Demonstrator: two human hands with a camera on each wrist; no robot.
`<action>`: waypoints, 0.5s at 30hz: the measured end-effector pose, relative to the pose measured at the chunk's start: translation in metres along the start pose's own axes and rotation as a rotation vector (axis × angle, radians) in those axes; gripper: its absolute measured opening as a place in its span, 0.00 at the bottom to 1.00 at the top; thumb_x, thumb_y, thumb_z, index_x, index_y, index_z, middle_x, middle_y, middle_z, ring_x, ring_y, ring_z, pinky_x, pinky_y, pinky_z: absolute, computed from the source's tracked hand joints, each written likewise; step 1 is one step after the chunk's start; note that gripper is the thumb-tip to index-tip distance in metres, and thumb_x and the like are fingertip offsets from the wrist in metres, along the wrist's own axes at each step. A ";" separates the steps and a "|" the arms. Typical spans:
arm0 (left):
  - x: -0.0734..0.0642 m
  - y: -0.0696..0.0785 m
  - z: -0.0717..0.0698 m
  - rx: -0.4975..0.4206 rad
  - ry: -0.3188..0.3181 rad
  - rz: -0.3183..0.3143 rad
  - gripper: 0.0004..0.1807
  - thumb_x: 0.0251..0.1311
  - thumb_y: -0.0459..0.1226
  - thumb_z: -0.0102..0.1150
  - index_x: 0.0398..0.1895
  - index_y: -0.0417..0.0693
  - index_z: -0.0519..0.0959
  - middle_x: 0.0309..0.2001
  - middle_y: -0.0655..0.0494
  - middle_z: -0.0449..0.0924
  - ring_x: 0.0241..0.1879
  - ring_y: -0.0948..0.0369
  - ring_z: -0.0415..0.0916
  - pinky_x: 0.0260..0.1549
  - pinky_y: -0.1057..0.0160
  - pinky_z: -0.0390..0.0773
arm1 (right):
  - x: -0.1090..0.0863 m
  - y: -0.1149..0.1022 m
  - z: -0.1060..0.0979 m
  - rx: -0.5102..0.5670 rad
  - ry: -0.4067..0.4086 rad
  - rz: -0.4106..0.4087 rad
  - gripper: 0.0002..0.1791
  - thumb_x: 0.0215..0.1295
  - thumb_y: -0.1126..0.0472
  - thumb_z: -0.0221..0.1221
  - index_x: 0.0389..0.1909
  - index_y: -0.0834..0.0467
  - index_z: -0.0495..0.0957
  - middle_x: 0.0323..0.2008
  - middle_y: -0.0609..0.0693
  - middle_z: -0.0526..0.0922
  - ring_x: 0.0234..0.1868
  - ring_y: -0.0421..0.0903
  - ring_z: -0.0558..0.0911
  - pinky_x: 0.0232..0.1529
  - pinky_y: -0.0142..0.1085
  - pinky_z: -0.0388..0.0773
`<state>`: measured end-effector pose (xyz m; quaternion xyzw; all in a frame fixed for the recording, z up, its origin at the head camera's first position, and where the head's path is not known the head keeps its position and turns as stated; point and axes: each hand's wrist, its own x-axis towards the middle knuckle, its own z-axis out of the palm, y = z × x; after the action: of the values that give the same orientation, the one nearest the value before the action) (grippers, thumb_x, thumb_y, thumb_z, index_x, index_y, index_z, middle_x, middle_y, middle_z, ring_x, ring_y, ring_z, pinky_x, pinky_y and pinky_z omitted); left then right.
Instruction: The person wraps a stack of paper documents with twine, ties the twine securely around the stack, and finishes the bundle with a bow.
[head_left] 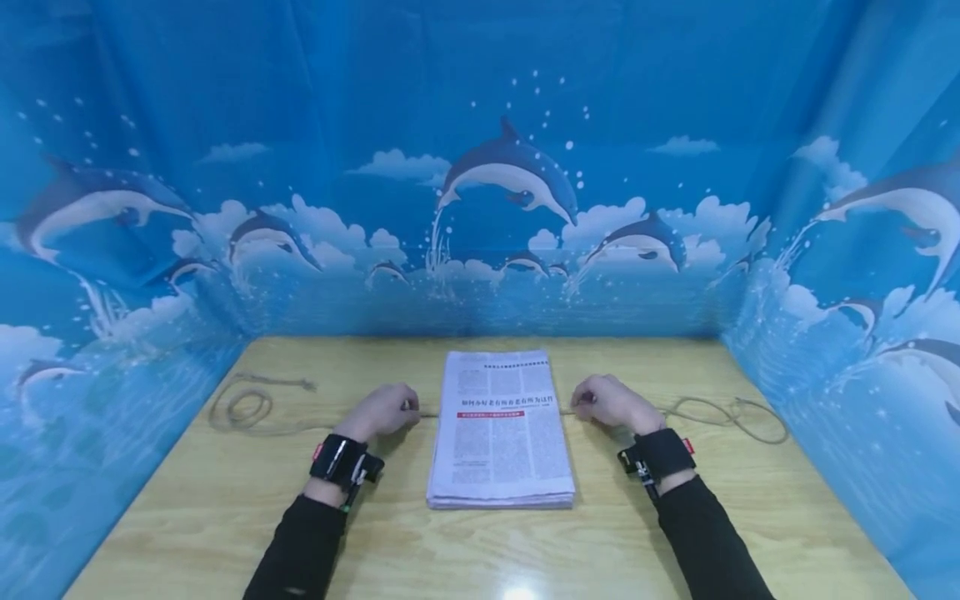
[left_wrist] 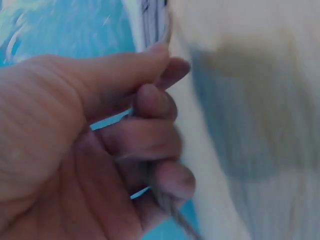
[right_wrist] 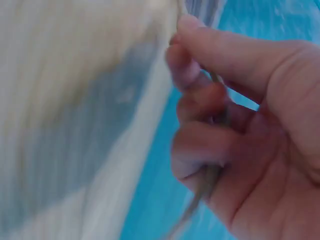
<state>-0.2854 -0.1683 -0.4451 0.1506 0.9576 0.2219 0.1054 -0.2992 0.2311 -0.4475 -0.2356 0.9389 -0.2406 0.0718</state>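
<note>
A stack of folded newspapers (head_left: 501,458) lies flat in the middle of the table, printed side up. A thin tan rope (head_left: 279,431) runs out from both its left and right edges; any part beneath the stack is hidden. Just left of the papers, my left hand (head_left: 384,412) pinches the rope between thumb and forefinger, and the other fingers curl round it in the left wrist view. On the opposite side my right hand (head_left: 611,403) grips the rope the same way, its strand (right_wrist: 192,205) trailing below the curled fingers in the right wrist view.
The rope's left end lies in a loose coil (head_left: 247,406) on the wooden table (head_left: 420,550); its right end forms a wide loop (head_left: 757,425) near the table's right edge. A blue dolphin-print curtain (head_left: 480,308) encloses the back and both sides.
</note>
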 end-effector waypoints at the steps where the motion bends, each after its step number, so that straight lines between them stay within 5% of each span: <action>1: -0.001 -0.003 -0.004 -0.002 0.010 -0.004 0.04 0.62 0.36 0.62 0.32 0.46 0.84 0.28 0.53 0.81 0.25 0.60 0.73 0.26 0.61 0.74 | -0.003 0.002 -0.005 -0.019 0.029 -0.005 0.05 0.60 0.65 0.65 0.36 0.61 0.86 0.33 0.51 0.87 0.33 0.43 0.80 0.39 0.40 0.78; 8: -0.009 -0.017 -0.019 0.138 0.242 0.022 0.04 0.57 0.39 0.68 0.27 0.49 0.87 0.32 0.55 0.85 0.32 0.58 0.77 0.35 0.56 0.77 | -0.013 0.007 -0.015 -0.115 0.176 0.128 0.05 0.59 0.55 0.68 0.30 0.52 0.87 0.30 0.45 0.86 0.31 0.43 0.79 0.38 0.42 0.75; 11: -0.009 -0.020 -0.021 0.087 0.263 0.022 0.07 0.60 0.40 0.67 0.29 0.47 0.86 0.29 0.54 0.85 0.27 0.59 0.78 0.29 0.57 0.77 | -0.010 0.004 -0.011 -0.078 0.235 0.177 0.10 0.64 0.52 0.64 0.31 0.54 0.86 0.27 0.47 0.85 0.25 0.42 0.77 0.31 0.38 0.73; 15: -0.004 -0.015 -0.019 -0.028 0.323 0.088 0.12 0.64 0.43 0.62 0.41 0.45 0.86 0.36 0.52 0.87 0.34 0.58 0.82 0.36 0.55 0.81 | 0.000 -0.008 -0.001 0.082 0.392 0.200 0.12 0.68 0.54 0.60 0.34 0.58 0.85 0.26 0.50 0.86 0.26 0.45 0.82 0.30 0.35 0.73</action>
<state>-0.2899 -0.1902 -0.4351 0.1534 0.9513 0.2610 -0.0574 -0.2966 0.2255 -0.4424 -0.0872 0.9430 -0.3114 -0.0792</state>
